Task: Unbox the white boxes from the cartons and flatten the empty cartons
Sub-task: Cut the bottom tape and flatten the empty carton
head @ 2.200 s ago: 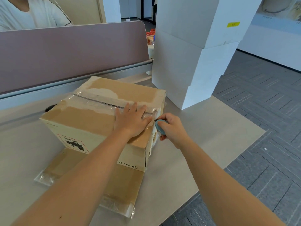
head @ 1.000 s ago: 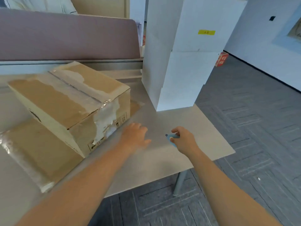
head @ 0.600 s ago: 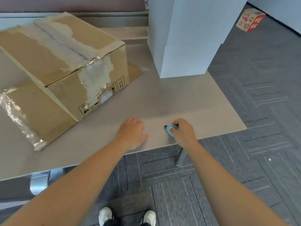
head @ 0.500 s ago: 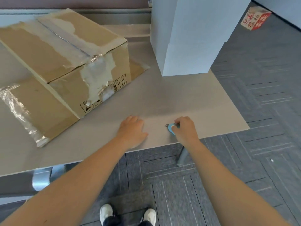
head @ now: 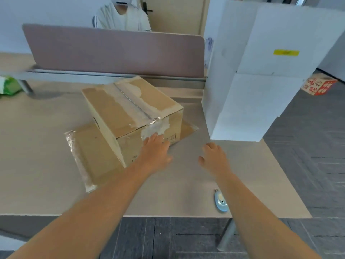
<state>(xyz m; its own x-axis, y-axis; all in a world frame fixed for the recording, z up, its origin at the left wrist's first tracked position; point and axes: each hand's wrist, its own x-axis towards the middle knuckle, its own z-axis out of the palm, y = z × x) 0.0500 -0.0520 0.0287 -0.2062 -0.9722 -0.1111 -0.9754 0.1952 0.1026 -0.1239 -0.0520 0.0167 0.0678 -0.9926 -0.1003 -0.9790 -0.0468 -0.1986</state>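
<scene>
On the desk (head: pixel 46 146), a taped carton (head: pixel 130 113) sits at eleven o'clock. My left hand (head: pixel 155 153) touches it, right hand (head: pixel 214 157) hovers; fingers released. Next, I'd judge, lifting its flaps.

Brown carton (head: pixel 128 109) with whitish tape streaks; white boxes (head: pixel 261 90), one with yellow label (head: pixel 286 52); beige counter (head: pixel 37 146); light-blue cutter (head: pixel 220 201); mauve partition (head: pixel 112 53); grey herringbone carpet (head: pixel 308 146); red-and-tan box (head: pixel 319 86).

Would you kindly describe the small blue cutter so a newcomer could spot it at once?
Start at the taped brown carton on the table, then look toward the table's near edge. The cutter lies there beside the right forearm: a small, rounded, light-blue thing, the only blue item on the tabletop.
</scene>
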